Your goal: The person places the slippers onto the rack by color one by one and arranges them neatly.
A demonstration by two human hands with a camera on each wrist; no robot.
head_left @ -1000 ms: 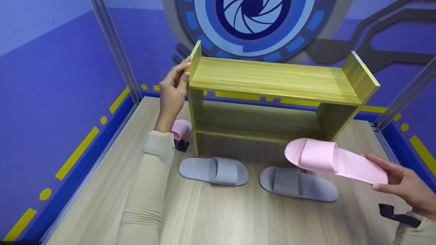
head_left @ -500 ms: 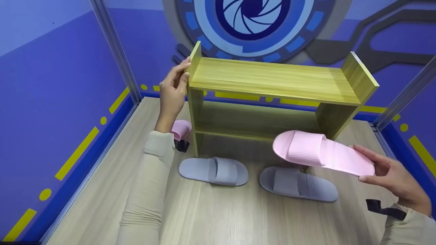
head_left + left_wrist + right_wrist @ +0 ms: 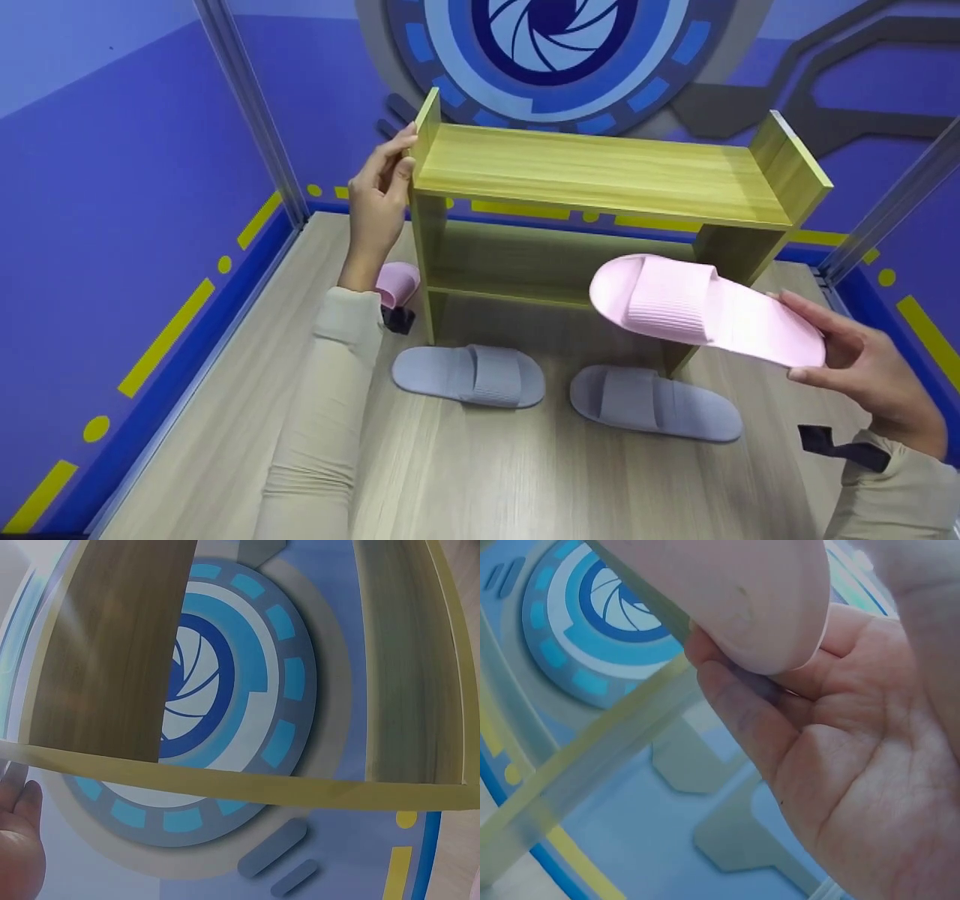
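Note:
My right hand (image 3: pixel 874 375) grips a pink slide slipper (image 3: pixel 671 300) by its heel end, thumb underneath and fingers at the far edge. The slipper is raised in front of the wooden shelf's (image 3: pixel 600 169) right half, its toe pointing left. In the right wrist view, fingers (image 3: pixel 742 701) lie under the heel of the slipper's pale sole (image 3: pixel 772 607). Against the outer side of the shelf's left panel rests my left hand (image 3: pixel 379 199), its fingertips and thumb near the top. The left wrist view shows those fingers (image 3: pixel 19 799) at the panel edge (image 3: pixel 225 784).
Two grey slippers (image 3: pixel 469 377) (image 3: pixel 656 405) lie on the wood-patterned floor (image 3: pixel 480 472) before the shelf. Another pink slipper (image 3: pixel 397 283) stands left of the shelf, partly behind my left wrist. Blue walls (image 3: pixel 150 172) close in the back and sides.
My right hand has carried the pink slipper up and to the left, closer to the shelf's front. The left hand stays on the panel.

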